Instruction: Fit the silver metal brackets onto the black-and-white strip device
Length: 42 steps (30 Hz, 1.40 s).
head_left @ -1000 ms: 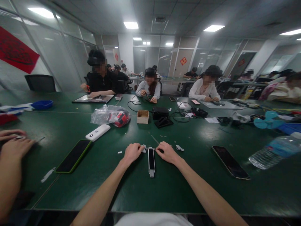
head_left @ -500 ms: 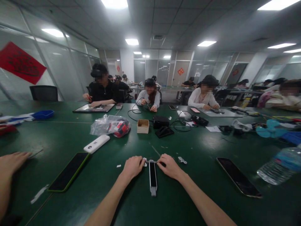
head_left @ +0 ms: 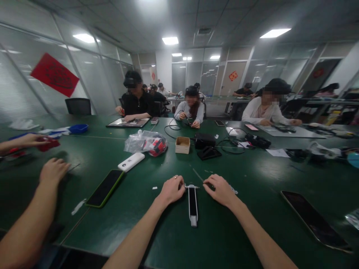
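A small white-and-black toy scooter (head_left: 193,207) lies on the green table with its thin handlebar at the far end. My left hand (head_left: 171,189) is closed, its fingertips at the left end of that handlebar. Just off the opposite end, my right hand (head_left: 220,190) rests on the table with fingers bent and a little apart. Its fingertips are beside a thin pale strip (head_left: 198,173). A small whitish scrap (head_left: 233,189) is partly hidden behind my right hand.
A green-edged phone (head_left: 105,188) and a white device (head_left: 131,161) lie left; a dark phone (head_left: 314,220) lies right. Ahead are a plastic bag (head_left: 137,142), a small box (head_left: 182,145) and a black case (head_left: 204,140). A co-worker's arm (head_left: 42,205) reaches in from the left.
The view has turned left. My right hand has come away from the right end of the handlebar, leaving a gap. My left hand stays at the handlebar. Another hand with a red item appears far left.
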Each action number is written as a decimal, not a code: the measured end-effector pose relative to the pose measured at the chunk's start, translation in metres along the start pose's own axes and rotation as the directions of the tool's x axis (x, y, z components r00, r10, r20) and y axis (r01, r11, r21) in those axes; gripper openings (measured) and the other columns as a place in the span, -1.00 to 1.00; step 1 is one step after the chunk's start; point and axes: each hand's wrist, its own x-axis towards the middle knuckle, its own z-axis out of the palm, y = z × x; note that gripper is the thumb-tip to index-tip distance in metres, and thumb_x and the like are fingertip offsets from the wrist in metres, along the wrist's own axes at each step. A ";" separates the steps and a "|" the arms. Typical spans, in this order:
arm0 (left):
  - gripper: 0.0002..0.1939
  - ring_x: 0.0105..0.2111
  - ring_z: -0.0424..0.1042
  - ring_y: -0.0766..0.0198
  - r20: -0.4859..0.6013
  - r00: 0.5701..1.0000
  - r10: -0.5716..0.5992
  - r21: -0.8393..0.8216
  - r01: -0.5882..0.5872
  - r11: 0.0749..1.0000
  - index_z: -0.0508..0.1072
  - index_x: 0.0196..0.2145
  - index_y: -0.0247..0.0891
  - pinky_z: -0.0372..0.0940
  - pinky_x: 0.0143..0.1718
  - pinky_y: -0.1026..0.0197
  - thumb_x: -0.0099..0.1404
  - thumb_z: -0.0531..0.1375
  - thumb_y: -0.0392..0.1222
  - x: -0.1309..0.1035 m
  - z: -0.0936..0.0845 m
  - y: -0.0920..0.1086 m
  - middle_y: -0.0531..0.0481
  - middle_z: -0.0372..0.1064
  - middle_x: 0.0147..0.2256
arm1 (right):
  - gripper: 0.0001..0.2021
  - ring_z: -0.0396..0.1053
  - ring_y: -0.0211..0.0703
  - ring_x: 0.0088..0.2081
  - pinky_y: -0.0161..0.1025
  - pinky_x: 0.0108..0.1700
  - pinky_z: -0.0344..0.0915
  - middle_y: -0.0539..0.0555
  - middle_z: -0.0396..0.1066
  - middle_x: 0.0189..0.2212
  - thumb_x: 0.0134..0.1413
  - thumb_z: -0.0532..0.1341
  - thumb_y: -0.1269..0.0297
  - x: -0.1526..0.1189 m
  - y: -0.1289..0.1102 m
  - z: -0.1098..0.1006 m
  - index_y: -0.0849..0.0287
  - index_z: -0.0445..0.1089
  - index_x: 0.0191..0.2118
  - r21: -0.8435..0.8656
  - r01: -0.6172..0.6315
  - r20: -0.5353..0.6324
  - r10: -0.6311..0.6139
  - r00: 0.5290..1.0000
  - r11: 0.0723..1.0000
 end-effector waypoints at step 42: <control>-0.92 -0.35 0.33 0.26 0.038 0.979 0.198 -0.030 -0.197 0.980 0.29 -0.30 -0.22 0.19 -0.31 0.25 0.23 0.03 -0.28 0.004 0.007 -0.009 0.01 0.29 -0.32 | -0.71 0.41 0.04 -0.20 -0.19 -0.28 0.23 0.20 0.45 -0.26 0.16 0.02 0.14 -0.020 0.066 -0.049 0.17 0.41 -0.25 -0.292 -0.586 0.177 0.645 0.743 0.755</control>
